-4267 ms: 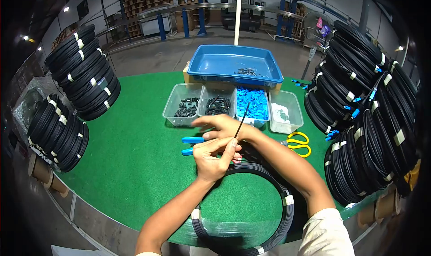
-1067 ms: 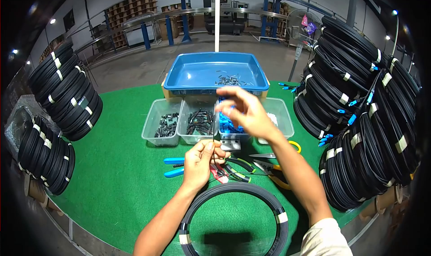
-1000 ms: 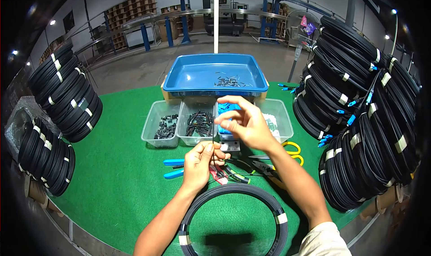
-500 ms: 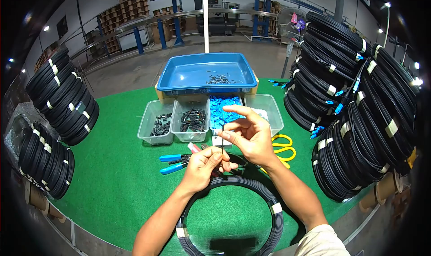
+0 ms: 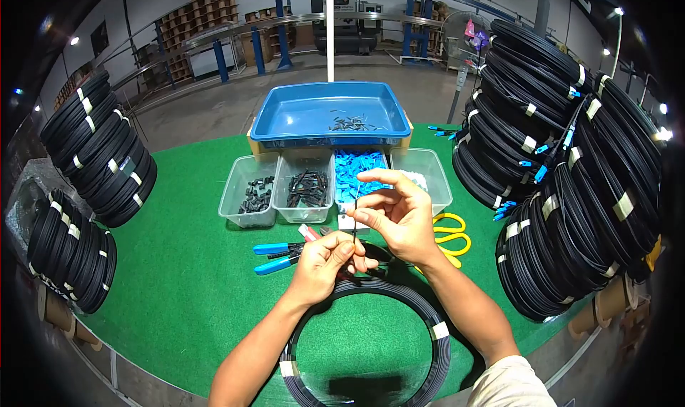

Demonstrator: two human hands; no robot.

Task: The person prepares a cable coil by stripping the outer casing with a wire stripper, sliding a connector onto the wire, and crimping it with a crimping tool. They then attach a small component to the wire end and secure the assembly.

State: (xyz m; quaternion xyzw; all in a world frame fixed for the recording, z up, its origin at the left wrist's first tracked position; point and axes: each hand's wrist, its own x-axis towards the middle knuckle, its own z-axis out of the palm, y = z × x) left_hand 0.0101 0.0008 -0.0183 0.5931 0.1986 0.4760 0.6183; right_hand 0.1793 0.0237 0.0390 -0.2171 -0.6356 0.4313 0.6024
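The thin black cable stands roughly upright between my hands, with a fine pale strand at its top. My left hand pinches the cable low, thumb against fingers. Just above, my right hand has its thumb pressed on the cable's upper part, while the raised index fingertip is by the strand's tip. Below both hands lies a black cable coil bound with pale tape. A blue-handled tool and a partly hidden red-and-white item sit beside my left hand. Yellow-handled scissors lie by my right wrist.
Clear bins of black parts, blue connectors and white pieces stand behind my hands. Beyond them is a blue tray with dark scraps. Cable coils are stacked at left and right on the green mat.
Both hands keep nearly the same pose on the cable. The view has shifted very slightly.
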